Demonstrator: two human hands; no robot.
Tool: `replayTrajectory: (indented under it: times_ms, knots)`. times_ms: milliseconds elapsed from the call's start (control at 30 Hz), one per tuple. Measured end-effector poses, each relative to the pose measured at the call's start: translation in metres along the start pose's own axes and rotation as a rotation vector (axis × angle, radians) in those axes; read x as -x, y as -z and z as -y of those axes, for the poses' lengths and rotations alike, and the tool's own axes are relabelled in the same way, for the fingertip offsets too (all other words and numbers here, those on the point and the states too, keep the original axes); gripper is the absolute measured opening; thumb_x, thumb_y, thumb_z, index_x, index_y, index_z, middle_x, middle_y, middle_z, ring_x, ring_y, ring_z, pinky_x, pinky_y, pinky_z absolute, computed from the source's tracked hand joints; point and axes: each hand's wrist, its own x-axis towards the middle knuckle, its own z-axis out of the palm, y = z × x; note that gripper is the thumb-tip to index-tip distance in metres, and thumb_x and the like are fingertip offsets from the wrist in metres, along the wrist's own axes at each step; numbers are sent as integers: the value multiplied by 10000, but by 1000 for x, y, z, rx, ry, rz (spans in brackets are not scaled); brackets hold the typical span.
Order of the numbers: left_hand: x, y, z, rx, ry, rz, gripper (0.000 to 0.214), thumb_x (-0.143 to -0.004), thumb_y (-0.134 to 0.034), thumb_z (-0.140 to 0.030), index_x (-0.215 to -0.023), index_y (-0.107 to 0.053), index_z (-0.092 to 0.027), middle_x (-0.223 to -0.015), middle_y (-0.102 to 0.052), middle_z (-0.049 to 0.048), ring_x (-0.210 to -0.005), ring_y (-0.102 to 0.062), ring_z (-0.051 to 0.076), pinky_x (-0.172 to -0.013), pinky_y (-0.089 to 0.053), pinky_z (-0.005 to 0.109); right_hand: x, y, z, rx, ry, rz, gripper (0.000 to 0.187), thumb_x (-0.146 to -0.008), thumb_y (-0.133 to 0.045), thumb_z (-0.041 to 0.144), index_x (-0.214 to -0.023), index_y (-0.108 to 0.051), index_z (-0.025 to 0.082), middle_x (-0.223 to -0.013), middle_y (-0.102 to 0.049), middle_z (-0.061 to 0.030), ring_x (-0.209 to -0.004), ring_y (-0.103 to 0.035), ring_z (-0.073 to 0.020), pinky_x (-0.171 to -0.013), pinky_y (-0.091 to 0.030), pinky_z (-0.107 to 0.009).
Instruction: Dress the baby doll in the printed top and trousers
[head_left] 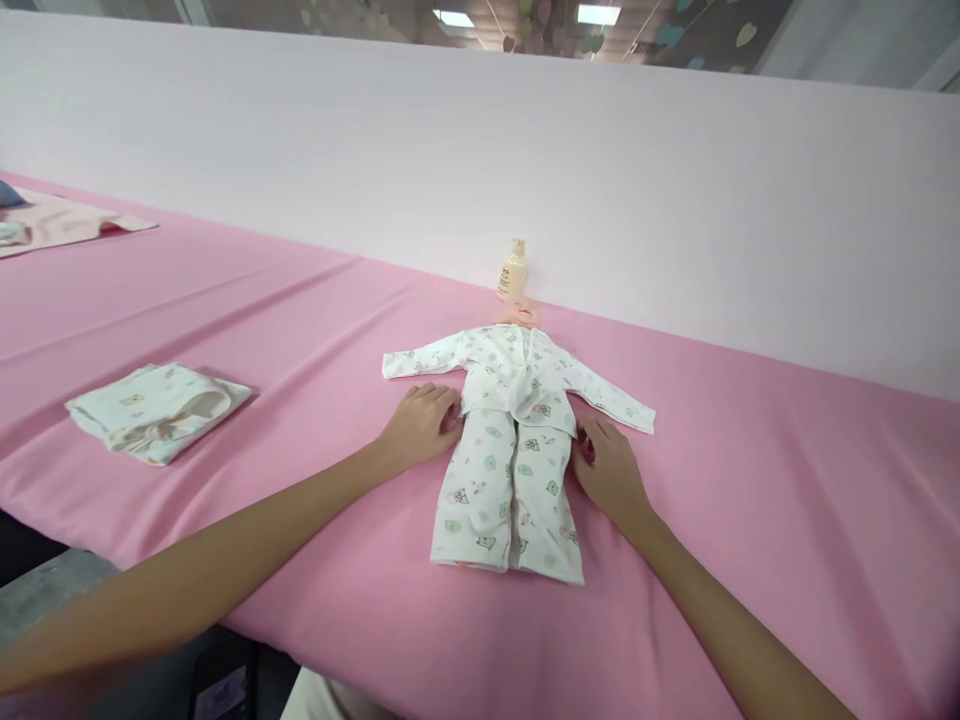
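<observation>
A white printed baby top (517, 372) lies with its sleeves spread out to both sides. Below it are matching baby pants (484, 500), their waist covered by the top's hem. A peach-coloured shape, like a doll's head (521, 314), shows above the collar. My left hand (421, 425) is curled at the left corner of the hem, fingertips closed on the edge of the top. At the opposite corner, my right hand (609, 468) is closed the same way. My fingers partly hide the cloth they hold.
A pale yellow pump bottle (513, 272) stands against the white wall (300, 150), behind the clothes. Folded printed cloth (154, 400) lies to the left on the pink sheet (337, 570). Farther left is a light pink mat (67, 222). A dark phone-like object (225, 685) is below the front edge.
</observation>
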Motion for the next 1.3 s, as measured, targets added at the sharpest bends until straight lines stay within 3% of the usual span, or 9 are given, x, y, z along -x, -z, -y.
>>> replayTrajectory:
  times_ms: [233, 367, 500, 600, 733, 867, 1000, 1133, 1300]
  knots:
    - [9, 19, -5, -96, 15, 55, 253, -899, -566, -273, -701, -409, -251, -697, -604, 50, -714, -566, 253, -781, -443, 409, 7, 12, 10, 106, 118, 13, 324, -875, -550, 197, -708, -280, 265, -629, -474, 12, -628, -439, -202, -739, -381, -405]
    - [15, 23, -2, -132, 30, 177, 320, -894, -566, -279, -644, -369, -243, -639, -561, 33, -641, -532, 235, -788, -434, 414, 10, 22, 5, 113, 196, 42, 289, -860, -553, 200, -700, -319, 261, -616, -477, 17, -607, -416, -188, -768, -395, -419]
    - [17, 34, -3, -165, 33, 266, 379, -840, -578, -227, -617, -272, -231, -553, -463, 16, -582, -473, 218, -780, -422, 422, 10, 36, 14, 108, 215, -66, 224, -941, -582, 275, -780, -427, 267, -708, -559, -10, -668, -493, -215, -765, -409, -428]
    - [14, 49, -10, -165, 40, 213, 358, -874, -612, -305, -654, -337, -242, -606, -523, 24, -621, -495, 229, -775, -422, 432, -1, 43, 40, 45, 235, -108, 153, -982, -603, 292, -902, -474, 272, -837, -616, -41, -785, -571, -252, -781, -447, -429]
    - [-12, 60, -34, -9, -62, 60, 178, -980, -557, -381, -868, -514, -251, -893, -686, 67, -814, -590, 267, -796, -455, 427, -29, 33, 78, 39, 289, 28, 184, -977, -677, 335, -1050, -524, 264, -1042, -669, -92, -971, -625, -303, -856, -497, -451]
    - [-61, 49, -54, 155, -175, 42, 24, -976, -536, -250, -977, -560, -244, -1029, -711, 80, -955, -622, 269, -836, -487, 412, -52, 15, 97, 155, 245, 80, 198, -922, -673, 247, -917, -476, 259, -973, -668, -85, -880, -612, -288, -790, -473, -428]
    - [-98, 31, -56, 339, -47, 136, 24, -959, -598, -250, -976, -591, -234, -998, -720, 69, -938, -651, 249, -813, -513, 385, -54, 18, 95, 73, 128, 50, 256, -956, -577, 217, -807, -375, 270, -749, -590, -17, -663, -524, -214, -643, -389, -365]
    - [-104, 20, -50, 435, 61, 156, 158, -918, -704, -303, -1017, -615, -217, -1005, -716, 65, -888, -656, 219, -773, -520, 348, -50, 34, 91, -183, -127, 11, 228, -1009, -527, 283, -826, -391, 274, -596, -453, 54, -531, -427, -172, -549, -321, -328]
    - [-103, 17, -42, 495, 62, 184, 165, -928, -710, -330, -1041, -676, -214, -1029, -736, 63, -885, -654, 204, -766, -526, 328, -57, 35, 95, -220, 128, 110, 175, -975, -561, 241, -830, -466, 256, -746, -559, 10, -714, -517, -193, -685, -419, -339]
